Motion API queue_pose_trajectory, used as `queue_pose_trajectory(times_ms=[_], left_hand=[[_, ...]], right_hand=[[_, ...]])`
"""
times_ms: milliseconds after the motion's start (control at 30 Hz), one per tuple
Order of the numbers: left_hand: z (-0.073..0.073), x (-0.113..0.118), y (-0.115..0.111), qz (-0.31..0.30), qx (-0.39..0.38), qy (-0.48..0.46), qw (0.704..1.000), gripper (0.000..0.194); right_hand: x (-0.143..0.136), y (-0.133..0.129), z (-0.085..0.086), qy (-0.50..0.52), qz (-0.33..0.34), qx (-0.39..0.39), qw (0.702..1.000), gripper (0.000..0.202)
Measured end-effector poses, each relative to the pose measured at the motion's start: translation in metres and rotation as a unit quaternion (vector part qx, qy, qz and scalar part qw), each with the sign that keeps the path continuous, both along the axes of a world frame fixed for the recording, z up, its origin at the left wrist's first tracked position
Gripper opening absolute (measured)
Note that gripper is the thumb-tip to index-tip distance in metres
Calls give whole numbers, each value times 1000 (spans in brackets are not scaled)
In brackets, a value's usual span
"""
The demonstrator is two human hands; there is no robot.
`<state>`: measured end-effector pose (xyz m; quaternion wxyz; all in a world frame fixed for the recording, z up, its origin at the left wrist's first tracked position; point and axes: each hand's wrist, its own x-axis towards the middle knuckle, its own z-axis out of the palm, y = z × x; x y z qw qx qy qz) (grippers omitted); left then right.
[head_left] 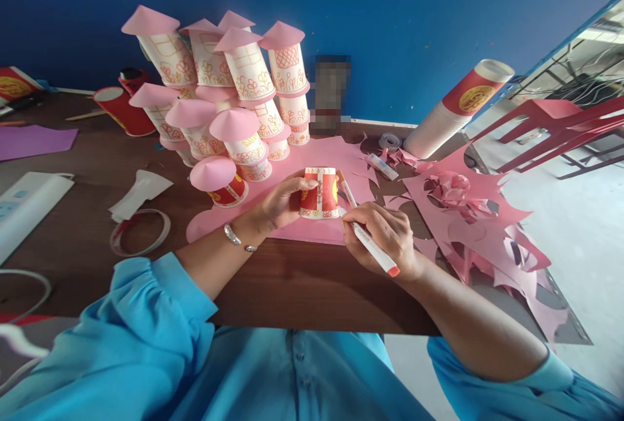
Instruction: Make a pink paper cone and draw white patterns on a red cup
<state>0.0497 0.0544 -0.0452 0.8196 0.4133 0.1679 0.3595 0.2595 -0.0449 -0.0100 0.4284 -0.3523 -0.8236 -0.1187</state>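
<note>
My left hand grips a red and white paper cup from its left side, thumb across the front. The cup is upside down, with small drawings along its white edges. A white marker with an orange end is held in my right hand, its tip side close to the cup's lower right edge; whether it touches, I cannot tell. Behind the cup lies another white and orange marker. Pink paper spreads beneath. Left of it stand stacked cup towers with pink cone roofs and drawn flowers.
A tall stack of paper cups leans at the back right. Pink paper scraps, a glue stick and a tape roll lie on the right. Another tape roll and a power strip are on the left.
</note>
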Motion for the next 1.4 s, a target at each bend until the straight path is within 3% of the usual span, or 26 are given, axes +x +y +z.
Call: queue_pose_trajectory(times_ms=[1067, 1400], left_hand=[[-4, -1, 0, -1, 3, 7, 1000, 44], [-3, 2, -1, 7, 0, -14, 1000, 38]], right_hand=[[-1, 1, -3, -20, 0, -6, 1000, 16], [-1, -1, -3, -17, 18, -16, 1000, 20]])
